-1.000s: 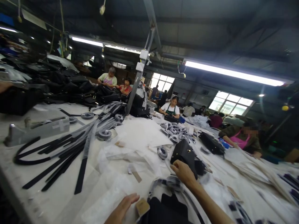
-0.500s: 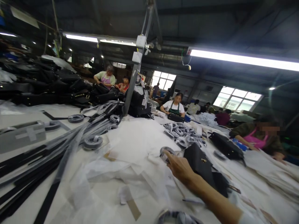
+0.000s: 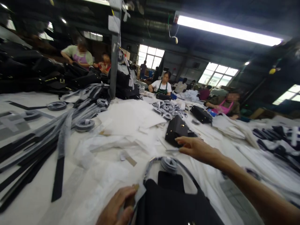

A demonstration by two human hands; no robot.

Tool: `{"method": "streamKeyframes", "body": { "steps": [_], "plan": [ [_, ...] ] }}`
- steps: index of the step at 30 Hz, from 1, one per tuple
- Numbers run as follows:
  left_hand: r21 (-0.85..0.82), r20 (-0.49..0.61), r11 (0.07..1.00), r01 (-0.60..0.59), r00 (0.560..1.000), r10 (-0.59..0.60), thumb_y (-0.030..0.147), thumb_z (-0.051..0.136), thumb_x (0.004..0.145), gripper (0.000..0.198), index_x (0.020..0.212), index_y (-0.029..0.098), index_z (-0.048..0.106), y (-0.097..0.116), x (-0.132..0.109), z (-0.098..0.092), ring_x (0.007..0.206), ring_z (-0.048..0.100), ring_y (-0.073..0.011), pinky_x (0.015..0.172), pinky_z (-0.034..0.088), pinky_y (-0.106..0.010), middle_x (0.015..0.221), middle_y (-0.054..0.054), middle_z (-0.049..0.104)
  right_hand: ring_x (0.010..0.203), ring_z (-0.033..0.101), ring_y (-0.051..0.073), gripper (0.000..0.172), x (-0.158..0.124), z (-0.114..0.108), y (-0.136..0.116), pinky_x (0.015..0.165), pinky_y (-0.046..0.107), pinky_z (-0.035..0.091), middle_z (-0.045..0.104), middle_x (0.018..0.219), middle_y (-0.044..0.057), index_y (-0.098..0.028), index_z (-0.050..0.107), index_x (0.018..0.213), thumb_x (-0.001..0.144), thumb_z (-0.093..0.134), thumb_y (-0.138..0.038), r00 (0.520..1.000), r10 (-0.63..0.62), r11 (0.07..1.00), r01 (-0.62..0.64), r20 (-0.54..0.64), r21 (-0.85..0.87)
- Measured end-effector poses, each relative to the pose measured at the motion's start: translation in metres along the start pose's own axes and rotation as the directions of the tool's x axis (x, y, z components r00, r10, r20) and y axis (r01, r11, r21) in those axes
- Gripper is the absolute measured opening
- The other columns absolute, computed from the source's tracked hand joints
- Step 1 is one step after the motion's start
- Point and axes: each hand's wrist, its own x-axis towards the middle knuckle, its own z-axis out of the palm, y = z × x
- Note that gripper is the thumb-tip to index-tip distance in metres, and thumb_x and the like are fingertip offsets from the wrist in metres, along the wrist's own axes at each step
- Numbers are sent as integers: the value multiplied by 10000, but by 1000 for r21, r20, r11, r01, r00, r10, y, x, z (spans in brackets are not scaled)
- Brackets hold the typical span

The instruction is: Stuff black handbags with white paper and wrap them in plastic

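Observation:
A black handbag [image 3: 173,203] with a curved, plastic-wrapped handle is close in front of me, cut off by the bottom edge. My left hand [image 3: 118,204] curls at its left side, fingers and thumb closing on the edge beside a whitish flap. Inside the handle's loop lies a grey wrapped strap coil [image 3: 169,164], above a black flat piece [image 3: 171,181]. My right hand [image 3: 195,149] reaches forward over the table, fingers stretched out and nothing visible in them. Its fingertips are at a second black bag [image 3: 177,129] with gold studs, near a thin pen-like stick [image 3: 172,150].
Long black straps in clear plastic [image 3: 61,140] spread across the left, with a strap coil [image 3: 84,125] beside them. White sheets [image 3: 131,117] cover the middle, and more coils [image 3: 171,107] lie beyond. A metal post [image 3: 114,68] stands ahead. Co-workers sit around the tables.
My right hand held a strap coil and now appears without it, nearer the second bag. My left hand and the near handbag have come into view. The camera has tilted down and turned right.

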Motion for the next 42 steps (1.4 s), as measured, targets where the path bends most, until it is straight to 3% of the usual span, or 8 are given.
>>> {"method": "streamKeyframes", "body": {
  "steps": [5, 9, 14, 18, 21, 25, 30, 42],
  "plan": [
    [-262, -47, 945, 194, 976, -213, 599, 417, 964, 494, 1275, 253, 585, 34, 8, -11, 1265, 560, -289, 1082, 466, -445, 1321, -93, 621, 864, 712, 281, 524, -152, 46, 44, 804, 363, 530, 736, 1126, 76, -281, 679, 1232, 774, 643, -534, 939, 343, 935, -345, 34, 85],
    [-447, 99, 830, 334, 940, -325, 736, 469, 876, 719, 1346, 192, 491, 53, 11, -16, 1311, 518, -330, 1084, 449, -490, 1409, -157, 548, 1052, 679, 317, 687, -199, 82, 44, 920, 400, 523, 706, 1205, 108, -226, 598, 1325, 748, 616, -599, 886, 463, 858, -444, -15, 260],
    [-386, 167, 852, 354, 935, -313, 700, 596, 804, 857, 1431, 152, 395, 77, 13, -17, 1392, 415, -347, 1127, 384, -501, 1497, -193, 439, 1155, 631, 312, 675, -200, 104, 8, 1004, 427, 492, 623, 1341, 122, -166, 559, 1340, 794, 536, -561, 879, 463, 856, -410, -114, 316],
    [45, -25, 978, 204, 979, -203, 504, 642, 826, 654, 1361, 155, 502, 86, 21, -30, 1410, 386, -340, 1175, 298, -534, 1508, -174, 430, 1257, 561, 314, 609, -204, 110, -14, 1080, 449, 447, 603, 1357, 139, -151, 589, 1316, 845, 522, -531, 931, 323, 935, -286, -169, 210],
    [414, -133, 908, 66, 991, -12, 365, 638, 866, 508, 1331, 182, 543, 97, 22, -43, 1452, 308, -354, 1170, 270, -591, 1551, -160, 380, 1355, 468, 314, 556, -215, 112, -27, 1144, 497, 377, 529, 1450, 131, -166, 592, 1337, 891, 537, -493, 962, 161, 987, -151, -220, 62],
    [510, 197, 805, -305, 952, 236, 381, 672, 883, 672, 1474, 227, 392, 128, 15, -46, 1476, 274, -294, 1191, 268, -530, 1577, -124, 347, 1423, 375, 309, 701, -222, 117, -44, 1190, 531, 302, 433, 1532, 81, -228, 502, 1446, 803, 726, -396, 991, -73, 991, 59, -115, -124],
    [516, 515, 775, -364, 855, 59, 261, 803, 729, 928, 1515, 183, 315, 141, 10, -20, 1449, 324, -339, 1177, 245, -597, 1561, -161, 360, 1402, 391, 372, 872, -210, 128, -57, 1186, 596, 263, 419, 1510, 181, -112, 465, 1465, 682, 825, -242, 993, -74, 961, 97, 96, -260],
    [606, 398, 765, -219, 916, -53, -1, 478, 799, 743, 1483, 281, 407, 110, -12, 18, 1383, 437, -325, 1127, 340, -594, 1491, -106, 484, 1302, 533, 311, 566, -213, 172, -40, 1093, 519, 439, 564, 1409, 83, -233, 581, 1378, 847, 591, -37, 990, -143, 952, 138, -1, -273]
  ]
}}
